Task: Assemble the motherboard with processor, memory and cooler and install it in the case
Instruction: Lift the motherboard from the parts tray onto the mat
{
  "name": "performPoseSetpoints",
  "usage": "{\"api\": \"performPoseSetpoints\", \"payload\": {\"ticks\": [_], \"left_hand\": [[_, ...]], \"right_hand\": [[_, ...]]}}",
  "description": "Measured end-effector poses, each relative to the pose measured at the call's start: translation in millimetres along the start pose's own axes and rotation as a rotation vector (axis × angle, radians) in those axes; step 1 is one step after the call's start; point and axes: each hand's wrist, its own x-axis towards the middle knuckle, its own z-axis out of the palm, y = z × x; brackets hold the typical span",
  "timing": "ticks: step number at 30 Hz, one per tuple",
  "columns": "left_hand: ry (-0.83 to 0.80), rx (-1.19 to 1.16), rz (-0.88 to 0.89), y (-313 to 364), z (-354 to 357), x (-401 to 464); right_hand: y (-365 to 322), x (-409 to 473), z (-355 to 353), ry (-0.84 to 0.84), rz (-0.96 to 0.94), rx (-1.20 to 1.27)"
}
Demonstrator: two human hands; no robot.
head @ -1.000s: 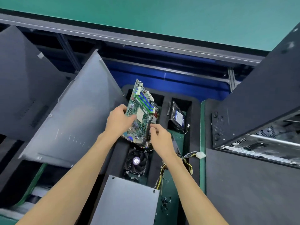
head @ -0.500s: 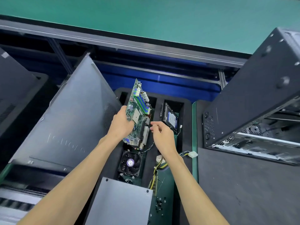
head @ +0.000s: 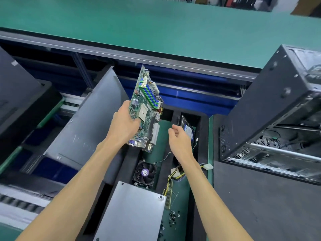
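Observation:
My left hand (head: 124,124) grips the left edge of a green motherboard (head: 147,105) and holds it tilted on end above a black foam tray (head: 202,136). Blue and green memory slots and a pale processor socket face me. My right hand (head: 179,138) hovers just right of the board with loosely curled fingers, touching nothing. Below the board, a black cooler fan (head: 144,173) lies in a tray pocket. The open black computer case (head: 271,122) stands at the right.
A hard drive (head: 187,128) leans in a tray slot behind my right hand. Yellow-black cables with white plugs (head: 175,174), a memory stick (head: 168,197) and several loose screws (head: 172,218) lie near the tray's front. Grey metal panels (head: 83,122) lean at left; a grey box (head: 132,214) sits at bottom centre.
The left hand has lifted the motherboard up out of the tray. The right hand has let go of the board's edge and moved off to the right.

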Motion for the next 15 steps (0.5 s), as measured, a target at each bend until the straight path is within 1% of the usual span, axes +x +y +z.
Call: {"api": "performPoseSetpoints", "payload": {"ticks": [4, 6, 9, 12, 15], "left_hand": [[0.063, -0.155, -0.034, 11, -22, -12], [0.067, -0.258, -0.071, 11, -30, -18], [-0.015, -0.406, -0.148, 8, -38, -26], [-0.114, -0.449, -0.240, 4, -40, -36], [-0.206, -0.471, -0.264, -1, -34, -49]], "right_hand": [[-13, -4, -10, -0.024, 0.011, -0.012], [-15, -5, -15, -0.030, 0.023, -0.037], [-14, -11, -23, -0.009, 0.033, -0.041], [-10, -16, -36, 0.011, 0.077, -0.035], [-7, -22, -50, 0.013, 0.131, 0.003]]}}
